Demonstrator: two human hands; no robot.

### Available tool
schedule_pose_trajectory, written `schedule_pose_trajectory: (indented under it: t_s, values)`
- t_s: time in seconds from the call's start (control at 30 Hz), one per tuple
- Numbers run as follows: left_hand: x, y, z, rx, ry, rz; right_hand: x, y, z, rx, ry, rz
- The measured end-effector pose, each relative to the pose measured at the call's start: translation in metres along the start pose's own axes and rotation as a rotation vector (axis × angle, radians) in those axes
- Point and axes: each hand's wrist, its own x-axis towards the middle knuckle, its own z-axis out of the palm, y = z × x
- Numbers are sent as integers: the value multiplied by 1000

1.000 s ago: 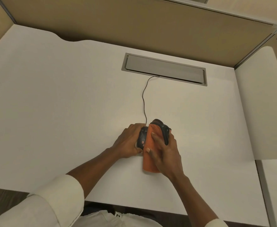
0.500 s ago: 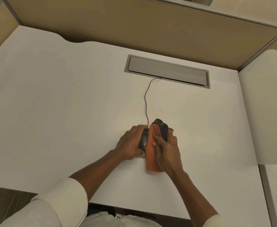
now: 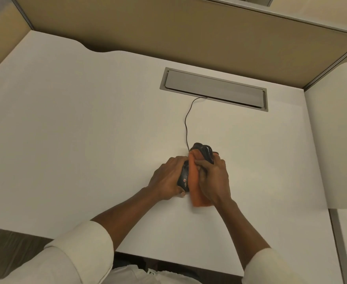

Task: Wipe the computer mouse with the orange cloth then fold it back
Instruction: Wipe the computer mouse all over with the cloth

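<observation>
A black wired computer mouse (image 3: 203, 149) rests on the white desk (image 3: 86, 130), mostly covered. My left hand (image 3: 168, 177) grips its left side and holds it steady. An orange cloth (image 3: 196, 181) lies draped over the mouse's top and trails toward me onto the desk. My right hand (image 3: 213, 177) presses the cloth down on the mouse, fingers closed on the fabric. The mouse's front end and left flank (image 3: 183, 178) show; the middle is hidden under cloth and fingers.
The mouse's thin black cable (image 3: 187, 128) runs back into a grey cable hatch (image 3: 213, 89) set in the desk. Tan partition panels (image 3: 168, 27) wall the back and left. A second white desk surface (image 3: 336, 140) adjoins on the right.
My right hand has slid the cloth a little along the mouse, its fingers curling tighter on the fabric. My left hand keeps its hold. The camera view shifted slightly.
</observation>
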Motion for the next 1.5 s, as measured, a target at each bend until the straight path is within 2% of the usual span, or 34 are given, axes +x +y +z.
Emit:
schedule_pose_trajectory:
  t_s: [0.23,0.4,0.57,0.7,0.8,0.9,1.23,1.37,1.5]
  values:
    - [-1,1,0,14,14,9,-72,-1,11,-4,22,-12]
    - [-2,2,1,9,9,-2,-41,-1,4,44,54,1]
    - [-1,0,4,0,-10,-41,6,4,0,33,11,21]
    - [0,0,3,0,-13,-34,-13,4,2,113,16,40]
    - [-1,2,0,20,-8,-10,-52,9,10,49,64,-15]
    - [-2,3,-1,16,-15,-9,-68,14,15,18,69,7]
    - [-1,5,-2,10,-37,-52,18,12,9,23,67,-49]
    - [-1,5,-3,-1,-42,-57,-11,8,11,76,111,-39]
    - [-2,5,-4,-23,-26,-27,-57,14,21,1,164,-83]
